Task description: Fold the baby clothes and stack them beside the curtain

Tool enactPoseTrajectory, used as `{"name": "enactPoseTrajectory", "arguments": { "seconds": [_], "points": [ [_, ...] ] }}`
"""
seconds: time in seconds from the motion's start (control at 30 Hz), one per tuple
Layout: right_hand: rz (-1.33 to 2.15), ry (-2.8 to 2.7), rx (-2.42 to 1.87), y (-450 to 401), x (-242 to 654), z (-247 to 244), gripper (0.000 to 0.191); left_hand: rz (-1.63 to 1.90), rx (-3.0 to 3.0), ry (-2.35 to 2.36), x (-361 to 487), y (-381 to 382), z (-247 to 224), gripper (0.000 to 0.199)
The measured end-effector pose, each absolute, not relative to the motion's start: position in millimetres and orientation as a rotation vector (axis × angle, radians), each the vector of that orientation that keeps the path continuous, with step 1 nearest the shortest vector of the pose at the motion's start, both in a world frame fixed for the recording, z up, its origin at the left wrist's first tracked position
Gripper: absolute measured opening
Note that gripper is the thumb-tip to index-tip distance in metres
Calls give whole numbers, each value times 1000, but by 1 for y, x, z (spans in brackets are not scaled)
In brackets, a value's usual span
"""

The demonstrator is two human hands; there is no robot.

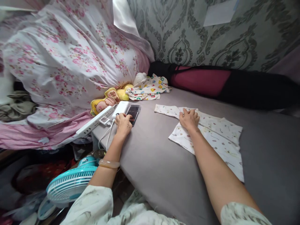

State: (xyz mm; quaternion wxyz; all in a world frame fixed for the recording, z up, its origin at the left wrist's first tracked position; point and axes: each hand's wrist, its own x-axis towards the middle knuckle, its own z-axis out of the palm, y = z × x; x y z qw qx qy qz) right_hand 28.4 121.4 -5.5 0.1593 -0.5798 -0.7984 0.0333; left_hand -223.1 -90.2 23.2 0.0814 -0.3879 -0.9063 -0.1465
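My left hand point(123, 125) rests palm down at the near ends of a white power bank point(122, 107) and a dark phone point(133, 115). Its fingers are spread, with the thumb side at the phone and the other fingertips on the power bank's end, beside a white cable point(110, 131). My right hand point(189, 119) presses bent fingers into a small white printed shirt point(217, 137), near the base of its outstretched sleeve. The shirt lies flat on the grey sheet point(152, 162), partly hidden under my right forearm.
A white power strip point(95, 122) with a charger lies along the bed's left edge. Behind it are a yellow plush toy point(105, 101) and a crumpled colourful cloth point(150, 89). A long black and maroon bundle point(201, 79) lines the wall. A turquoise fan point(70, 184) stands below left.
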Motion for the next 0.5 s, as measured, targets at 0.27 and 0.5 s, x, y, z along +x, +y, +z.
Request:
{"name": "enactPoseTrajectory", "arguments": {
  "seconds": [0.27,0.5],
  "points": [
    [98,-2277,-1682,122,27,-6,46,-975,-1384,-2613,-191,-25,47,37],
    [95,-2283,-1723,119,26,-3,44,-867,-1136,-2967,-138,56,28,38]
  ]
}}
